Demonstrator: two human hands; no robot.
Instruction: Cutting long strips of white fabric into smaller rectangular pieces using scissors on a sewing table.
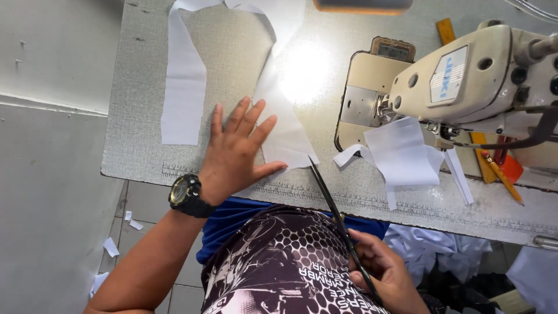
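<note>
One right hand (381,270) part hidden, scissors (340,221) handles unseen, fabric (285,136) glare-washed

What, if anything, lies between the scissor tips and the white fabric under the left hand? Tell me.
Nothing visible does. The scissors, held in the right hand, point up with their tips right at the lower corner of the white fabric, which the left hand presses flat on the table.

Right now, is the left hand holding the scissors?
No, the left hand lies flat on the white fabric; the right hand holds the scissors.
</note>
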